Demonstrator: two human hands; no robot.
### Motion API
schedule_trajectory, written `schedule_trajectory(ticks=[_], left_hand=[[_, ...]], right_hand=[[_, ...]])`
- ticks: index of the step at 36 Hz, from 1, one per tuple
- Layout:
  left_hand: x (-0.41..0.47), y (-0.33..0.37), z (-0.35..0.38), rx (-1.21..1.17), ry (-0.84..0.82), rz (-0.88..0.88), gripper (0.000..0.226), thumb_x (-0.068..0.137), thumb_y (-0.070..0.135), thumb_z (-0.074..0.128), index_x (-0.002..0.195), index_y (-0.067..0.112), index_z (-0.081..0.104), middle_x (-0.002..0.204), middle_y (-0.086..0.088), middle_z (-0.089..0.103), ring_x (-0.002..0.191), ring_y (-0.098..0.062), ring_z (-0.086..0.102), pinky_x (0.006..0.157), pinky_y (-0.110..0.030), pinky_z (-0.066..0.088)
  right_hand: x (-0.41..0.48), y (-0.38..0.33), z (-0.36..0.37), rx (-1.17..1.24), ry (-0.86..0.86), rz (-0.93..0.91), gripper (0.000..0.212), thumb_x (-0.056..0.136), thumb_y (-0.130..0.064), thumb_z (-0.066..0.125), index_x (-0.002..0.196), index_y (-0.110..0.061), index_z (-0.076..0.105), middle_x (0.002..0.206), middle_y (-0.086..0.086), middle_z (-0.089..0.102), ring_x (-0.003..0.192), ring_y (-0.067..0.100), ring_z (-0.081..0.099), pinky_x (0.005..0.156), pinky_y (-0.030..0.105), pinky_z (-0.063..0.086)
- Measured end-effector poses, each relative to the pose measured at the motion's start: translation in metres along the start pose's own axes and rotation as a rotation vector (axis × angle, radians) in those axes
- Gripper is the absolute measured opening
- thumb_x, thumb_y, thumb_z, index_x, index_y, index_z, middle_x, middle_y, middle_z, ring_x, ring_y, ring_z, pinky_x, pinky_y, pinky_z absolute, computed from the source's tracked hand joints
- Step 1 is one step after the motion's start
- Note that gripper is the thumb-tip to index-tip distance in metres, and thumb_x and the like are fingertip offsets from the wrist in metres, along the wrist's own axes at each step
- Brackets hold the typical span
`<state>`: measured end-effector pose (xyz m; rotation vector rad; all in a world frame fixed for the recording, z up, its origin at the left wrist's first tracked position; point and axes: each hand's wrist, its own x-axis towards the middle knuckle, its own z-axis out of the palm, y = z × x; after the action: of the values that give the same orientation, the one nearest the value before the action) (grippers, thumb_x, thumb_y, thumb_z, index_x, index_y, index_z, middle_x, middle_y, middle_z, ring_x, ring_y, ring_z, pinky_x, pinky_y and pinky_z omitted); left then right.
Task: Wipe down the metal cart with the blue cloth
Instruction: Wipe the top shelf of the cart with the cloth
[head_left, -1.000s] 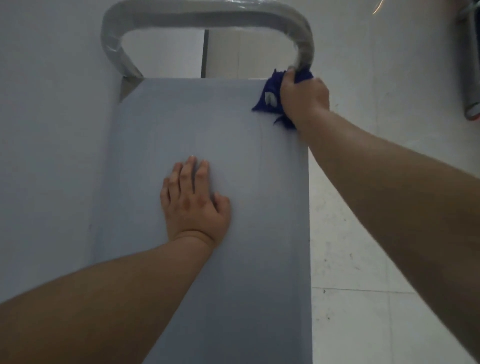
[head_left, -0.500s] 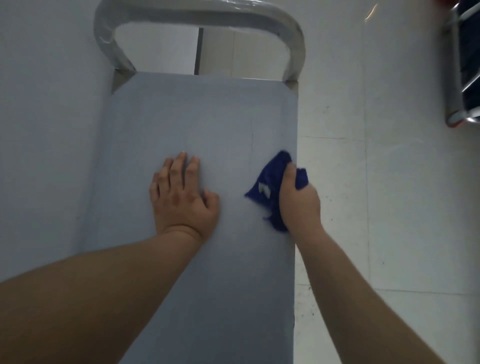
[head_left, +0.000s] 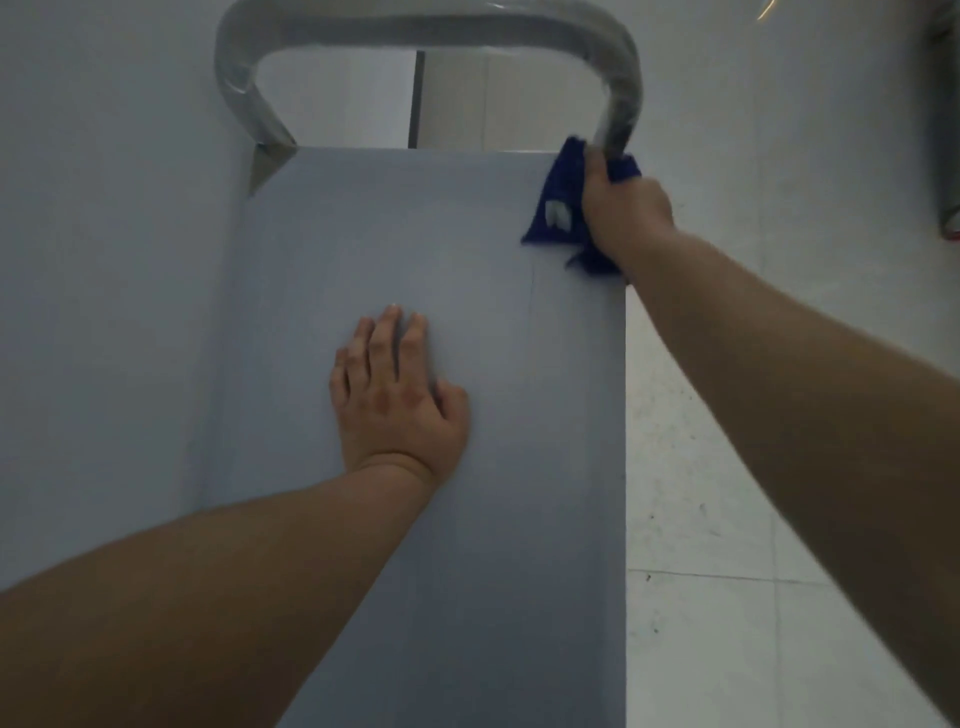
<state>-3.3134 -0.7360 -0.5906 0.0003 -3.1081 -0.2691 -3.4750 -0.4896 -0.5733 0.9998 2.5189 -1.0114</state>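
At the grey metal cart's (head_left: 493, 519) far-right corner, right hand (head_left: 623, 213) grips crumpled blue cloth (head_left: 556, 208) mid-wipe; left hand (head_left: 400, 405) braces, fingers (head_left: 387, 338) straight. Next, probably a pull back.

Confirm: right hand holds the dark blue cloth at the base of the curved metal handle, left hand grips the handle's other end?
No. The head view shows the left hand lying flat, fingers straight, on the grey top of the metal cart, not on the curved metal handle. The rest holds: the right hand holds the dark blue cloth at the handle's base.
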Motion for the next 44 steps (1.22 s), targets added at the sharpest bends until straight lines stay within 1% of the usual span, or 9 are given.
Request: schedule_trajectory(ticks=[7, 14, 17, 22, 26, 29, 40, 42, 44], left_hand=[[0.000, 0.003, -0.002, 0.008, -0.014, -0.015, 0.075, 0.078, 0.038, 0.054, 0.150, 0.022, 0.048, 0.163, -0.004, 0.040, 0.153, -0.031, 0.030, 0.125, -0.050, 0.020], [0.000, 0.003, -0.003, 0.005, 0.004, -0.008, 0.075, 0.077, 0.036, 0.054, 0.150, 0.021, 0.048, 0.162, -0.005, 0.041, 0.153, -0.032, 0.031, 0.125, -0.050, 0.022], [0.000, 0.003, -0.004, -0.002, -0.012, -0.006, 0.074, 0.078, 0.037, 0.053, 0.150, 0.022, 0.047, 0.163, -0.005, 0.039, 0.153, -0.032, 0.030, 0.125, -0.051, 0.021], [0.000, 0.003, -0.005, -0.016, -0.013, -0.009, 0.074, 0.078, 0.037, 0.052, 0.151, 0.021, 0.047, 0.163, -0.006, 0.039, 0.153, -0.033, 0.030, 0.125, -0.052, 0.021], [-0.001, 0.003, -0.004, -0.018, -0.004, -0.001, 0.074, 0.079, 0.036, 0.055, 0.151, 0.020, 0.047, 0.163, -0.007, 0.040, 0.153, -0.033, 0.031, 0.125, -0.052, 0.021], [-0.001, 0.002, -0.003, -0.017, 0.003, 0.002, 0.074, 0.079, 0.036, 0.055, 0.151, 0.020, 0.047, 0.163, -0.007, 0.039, 0.152, -0.034, 0.031, 0.125, -0.053, 0.021], [0.002, 0.001, 0.000, -0.021, 0.007, 0.014, 0.074, 0.080, 0.037, 0.054, 0.153, 0.020, 0.046, 0.164, -0.007, 0.039, 0.154, -0.034, 0.030, 0.125, -0.053, 0.020], [0.002, 0.001, 0.000, -0.022, 0.008, 0.012, 0.074, 0.080, 0.037, 0.055, 0.152, 0.021, 0.046, 0.164, -0.006, 0.039, 0.154, -0.033, 0.030, 0.125, -0.052, 0.020], [0.002, 0.001, 0.001, -0.026, 0.013, 0.010, 0.074, 0.080, 0.036, 0.057, 0.152, 0.021, 0.046, 0.163, -0.006, 0.039, 0.153, -0.033, 0.030, 0.125, -0.052, 0.021]], right_hand=[[0.002, -0.001, 0.000, 0.092, 0.004, 0.070, 0.086, 0.101, -0.079, 0.033, 0.138, -0.006, 0.057, 0.112, 0.008, 0.060, 0.086, 0.023, 0.056, 0.076, 0.032, 0.043], [-0.054, 0.053, 0.012, 0.249, -0.060, 0.152, 0.071, 0.098, -0.076, 0.047, 0.114, -0.009, 0.064, 0.108, 0.008, 0.071, 0.095, 0.027, 0.068, 0.082, 0.033, 0.053], [-0.097, 0.077, 0.015, 0.275, -0.092, 0.164, 0.056, 0.101, -0.069, 0.051, 0.106, -0.014, 0.063, 0.098, 0.003, 0.067, 0.087, 0.023, 0.064, 0.080, 0.028, 0.046], [-0.192, 0.132, 0.023, 0.334, -0.129, 0.173, 0.039, 0.101, -0.055, 0.061, 0.089, -0.018, 0.065, 0.076, -0.008, 0.067, 0.063, 0.004, 0.061, 0.047, 0.009, 0.039], [-0.270, 0.179, 0.031, 0.306, -0.195, 0.237, 0.029, 0.097, -0.053, 0.067, 0.096, -0.025, 0.064, 0.087, -0.009, 0.071, 0.069, -0.007, 0.065, 0.054, 0.008, 0.044], [-0.296, 0.196, 0.037, 0.296, -0.222, 0.285, 0.028, 0.093, -0.057, 0.069, 0.098, -0.030, 0.063, 0.091, -0.010, 0.073, 0.079, 0.002, 0.068, 0.063, 0.017, 0.047], [-0.184, 0.129, 0.027, 0.204, -0.124, 0.107, 0.043, 0.102, -0.061, 0.055, 0.092, -0.021, 0.062, 0.080, -0.010, 0.063, 0.069, 0.001, 0.056, 0.048, 0.008, 0.039], [-0.141, 0.104, 0.022, 0.159, -0.096, 0.047, 0.046, 0.103, -0.064, 0.052, 0.088, -0.022, 0.061, 0.080, -0.009, 0.062, 0.068, 0.005, 0.056, 0.053, 0.011, 0.038], [-0.097, 0.080, 0.019, 0.144, -0.064, 0.009, 0.052, 0.102, -0.070, 0.050, 0.093, -0.020, 0.063, 0.092, 0.002, 0.068, 0.080, 0.021, 0.065, 0.069, 0.027, 0.049]])
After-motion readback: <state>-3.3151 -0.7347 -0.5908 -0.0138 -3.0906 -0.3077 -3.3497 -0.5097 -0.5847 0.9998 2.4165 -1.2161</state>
